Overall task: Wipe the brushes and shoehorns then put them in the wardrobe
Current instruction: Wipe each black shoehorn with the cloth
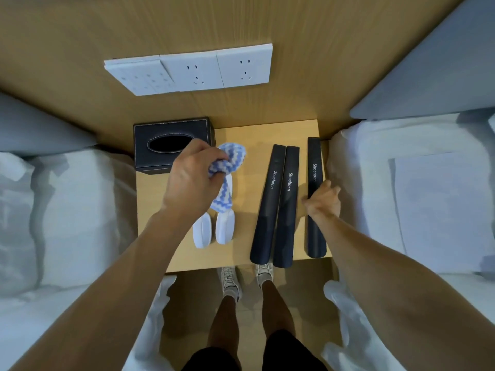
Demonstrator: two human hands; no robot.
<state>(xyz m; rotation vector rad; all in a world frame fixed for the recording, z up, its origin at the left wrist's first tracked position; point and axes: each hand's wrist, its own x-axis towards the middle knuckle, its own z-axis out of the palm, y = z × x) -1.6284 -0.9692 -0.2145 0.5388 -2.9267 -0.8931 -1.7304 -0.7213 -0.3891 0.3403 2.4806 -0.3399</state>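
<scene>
While the left hand (191, 180) hovered above the small wooden bedside table (246, 137), its fingers were curled tight around a bunched blue-and-white zigzag cloth (227, 167), the loose tail of which hung down toward six o'clock and reached the top of the right-hand one of two white brushes (225, 227). Those brushes lay side by side on the tabletop, just at five o'clock from the left wrist, the other brush (202, 234) close beside its partner.

At three o'clock from the cloth, two dark shoehorns (267, 207) lay touching along their length, both printed "Shoehorn", their broad ends overhanging the table's near edge. A third shoehorn (314, 167) lay apart from that pair, along the table's three o'clock edge. The right hand (322, 200) rested on the middle of this third shoehorn, fingers bent over it; whether they actually gripped it could not be told through the motion blur.

At eleven o'clock from the left hand, a black tissue box (160, 141) stood at the table's far left corner. On the wooden wall panel at twelve o'clock sat a row of white sockets (217, 69). White bedding (67, 210) flanked the table at nine and three o'clock.
</scene>
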